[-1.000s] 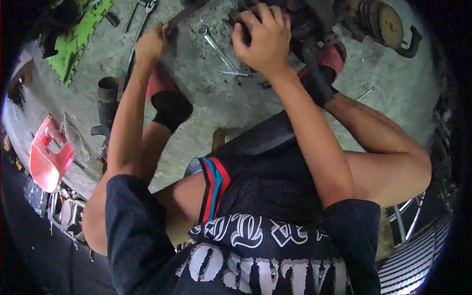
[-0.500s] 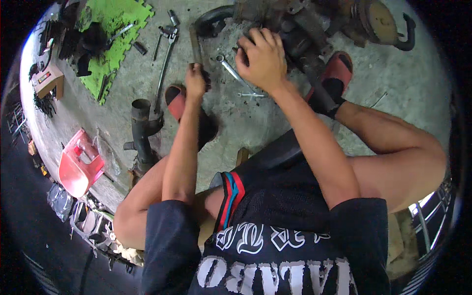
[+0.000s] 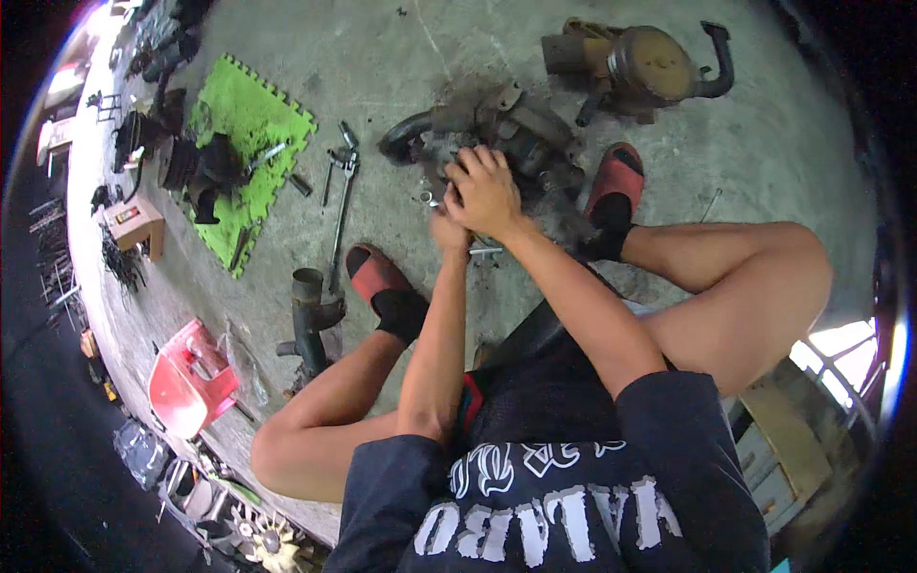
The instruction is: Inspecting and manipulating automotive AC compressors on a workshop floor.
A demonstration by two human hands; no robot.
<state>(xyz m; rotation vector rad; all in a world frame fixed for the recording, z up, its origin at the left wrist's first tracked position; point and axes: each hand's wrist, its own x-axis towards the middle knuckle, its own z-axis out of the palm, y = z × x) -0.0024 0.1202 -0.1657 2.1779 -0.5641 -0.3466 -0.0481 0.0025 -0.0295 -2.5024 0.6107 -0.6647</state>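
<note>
My left hand (image 3: pixel 447 232) is beside and partly under my right hand, its fingers mostly hidden. My right hand (image 3: pixel 482 199) has curled, closed fingers at the near side of a dirty metal engine assembly (image 3: pixel 525 134), which has a curved black pipe (image 3: pixel 406 132). What it grips is hidden. A combination wrench (image 3: pixel 429 199) shows just left of the hands, mostly covered, and another small wrench (image 3: pixel 484 250) lies below them on the concrete floor (image 3: pixel 420 53).
A round tan housing (image 3: pixel 650 64) lies back right; a green foam mat (image 3: pixel 269 115) with dark parts, a long ratchet tool (image 3: pixel 339 229) and sockets lie left. An upright dark pipe (image 3: pixel 308 310), a pink plastic piece (image 3: pixel 177 392), a cardboard box (image 3: pixel 134 220) and my sandalled feet surround the hands.
My left hand has moved right to meet my right hand. The camera view has shifted, bringing more of the floor and the tan housing into the picture.
</note>
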